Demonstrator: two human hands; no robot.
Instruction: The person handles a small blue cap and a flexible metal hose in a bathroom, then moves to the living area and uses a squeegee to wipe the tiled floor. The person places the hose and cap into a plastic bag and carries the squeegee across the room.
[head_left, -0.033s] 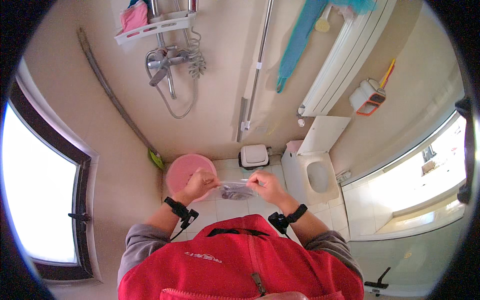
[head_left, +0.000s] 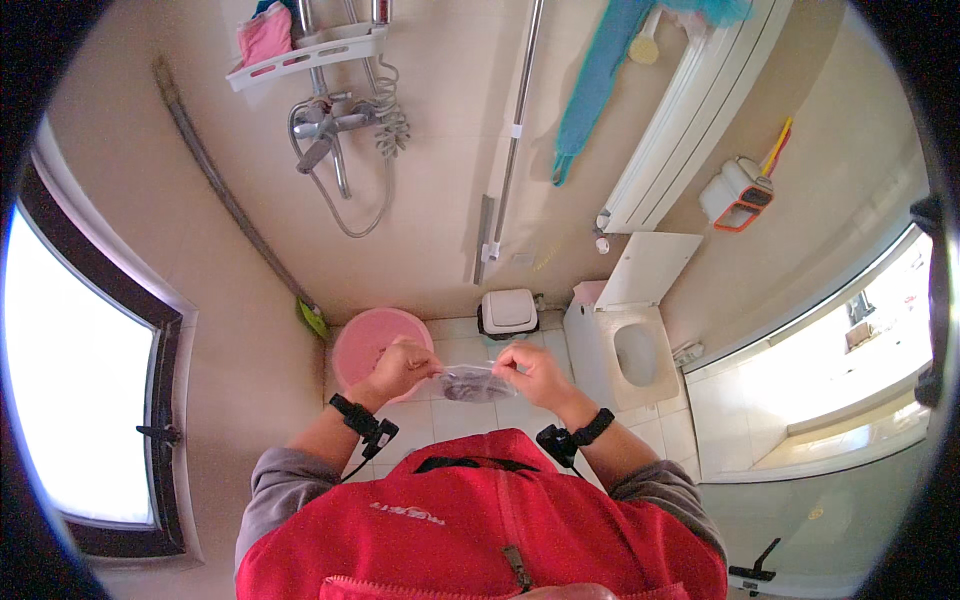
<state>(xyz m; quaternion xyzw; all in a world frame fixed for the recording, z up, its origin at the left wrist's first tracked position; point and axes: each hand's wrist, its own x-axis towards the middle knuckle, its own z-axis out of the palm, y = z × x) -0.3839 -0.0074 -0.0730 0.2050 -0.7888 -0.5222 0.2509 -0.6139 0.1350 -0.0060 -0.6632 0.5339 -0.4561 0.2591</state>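
Both hands, left hand (head_left: pixel 398 367) and right hand (head_left: pixel 535 372), are pinching a small clear plastic bag (head_left: pixel 474 383) (dark contents) taut; fingers should be gripping evenly; round pink plastic basin (head_left: pixel 362 340) sitting at ten o'clock.

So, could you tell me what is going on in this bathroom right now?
A person in a red top stands looking down at their own hands. The left hand and the right hand each pinch one end of a small clear plastic bag with something dark inside, holding it stretched between them at chest height. Below, on the tiled floor, sit a pink basin and a small white bin, with the open toilet to the right.
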